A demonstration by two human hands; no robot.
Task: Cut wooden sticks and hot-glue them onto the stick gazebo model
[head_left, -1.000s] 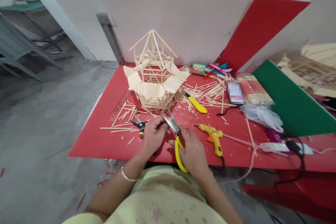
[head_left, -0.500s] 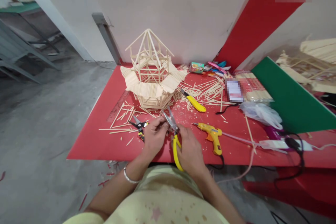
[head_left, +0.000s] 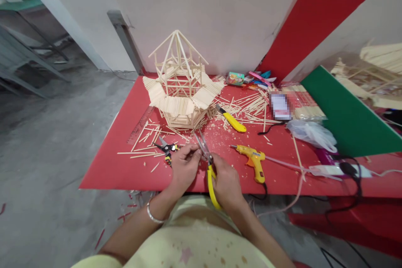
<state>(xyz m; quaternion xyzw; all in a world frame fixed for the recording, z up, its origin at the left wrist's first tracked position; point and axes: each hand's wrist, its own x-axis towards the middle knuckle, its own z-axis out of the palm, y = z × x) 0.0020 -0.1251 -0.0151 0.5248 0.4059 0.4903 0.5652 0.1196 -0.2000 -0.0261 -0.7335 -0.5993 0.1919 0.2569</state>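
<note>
My right hand (head_left: 225,179) is wrapped round the yellow handles of a pair of scissors (head_left: 211,184), whose blades are parted and point away from me. Close to the blades, my left hand (head_left: 186,165) pinches with thumb and fingertips; whatever is between them is too small to make out. Beyond both hands stands a pavilion-like model (head_left: 179,88) built of thin wooden sticks, with a bare peaked frame on top and a skirt of sticks laid side by side. Black-and-yellow pruning shears (head_left: 168,148) lie just left of my left hand.
A yellow glue gun (head_left: 253,160) rests at right, its cord trailing off the red tabletop (head_left: 106,167). Near the model lie a yellow utility knife (head_left: 232,119), loose sticks (head_left: 251,106) and a clear ruler (head_left: 140,127). A plastic bag (head_left: 312,134) and a green board (head_left: 351,113) are farther right.
The scissor blades shift slightly beside my left fingertips, and the handles swing a little lower. My left hand stays pinched in nearly the same place. The view tilts slightly.
</note>
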